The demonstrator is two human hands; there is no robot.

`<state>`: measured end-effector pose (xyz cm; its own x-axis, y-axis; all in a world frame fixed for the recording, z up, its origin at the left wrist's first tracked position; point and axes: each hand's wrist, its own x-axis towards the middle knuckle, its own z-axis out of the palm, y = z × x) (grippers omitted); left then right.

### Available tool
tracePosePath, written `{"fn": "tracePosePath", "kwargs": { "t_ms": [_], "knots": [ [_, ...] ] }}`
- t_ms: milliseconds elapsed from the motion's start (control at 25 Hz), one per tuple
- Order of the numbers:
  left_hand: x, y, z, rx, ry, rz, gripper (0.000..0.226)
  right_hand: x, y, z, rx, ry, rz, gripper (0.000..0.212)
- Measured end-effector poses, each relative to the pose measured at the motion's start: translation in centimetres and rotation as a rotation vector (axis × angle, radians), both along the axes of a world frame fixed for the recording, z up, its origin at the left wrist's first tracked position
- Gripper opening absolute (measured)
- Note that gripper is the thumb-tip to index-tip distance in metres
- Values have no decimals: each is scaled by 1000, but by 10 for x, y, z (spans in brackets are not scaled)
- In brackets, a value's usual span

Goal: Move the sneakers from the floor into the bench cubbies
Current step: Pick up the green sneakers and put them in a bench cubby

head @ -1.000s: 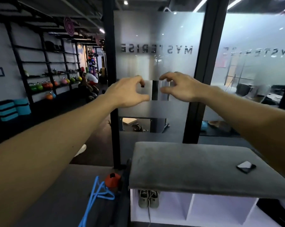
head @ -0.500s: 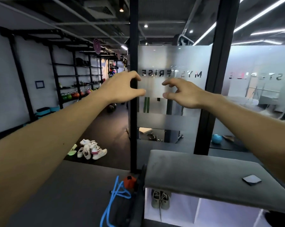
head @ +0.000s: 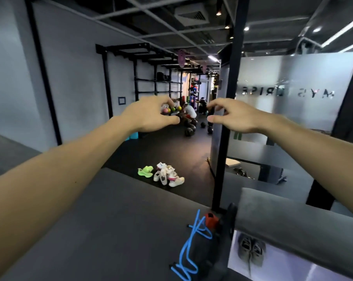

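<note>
A heap of sneakers lies on the dark floor ahead: several white ones [head: 168, 175] and a neon green pair [head: 144, 171] beside them on the left. At the lower right stands the bench with its grey cushion [head: 289, 218] and white cubbies [head: 272, 266]; a grey pair of sneakers [head: 251, 249] sits in the leftmost cubby. My left hand [head: 151, 115] and my right hand [head: 235, 117] are stretched out at chest height with loosely curled fingers, holding nothing, well above and short of the heap.
A black post [head: 227, 122] and frosted glass wall [head: 293, 102] rise just behind the bench. A blue cord [head: 191, 248] and an orange object [head: 211, 220] lie beside the bench's left end. People and dark balls [head: 189, 130] are at the far racks.
The view has swung left and away from the bench. The sneaker heap on the floor has come further into view. Both hands stay raised and empty.
</note>
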<state>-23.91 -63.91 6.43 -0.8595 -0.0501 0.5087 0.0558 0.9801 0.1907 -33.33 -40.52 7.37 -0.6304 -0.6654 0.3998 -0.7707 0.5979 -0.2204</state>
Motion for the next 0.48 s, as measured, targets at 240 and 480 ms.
{"fn": "tracePosePath", "kwargs": {
  "t_ms": [240,480],
  "knots": [
    [21,-148,2,-69,-20,135,55,-8,-156,4,-14,-16,80,46],
    [6,-287,-9,-71,-81,215,57,-39,-297,-3,-41,-44,130,40]
  ]
}}
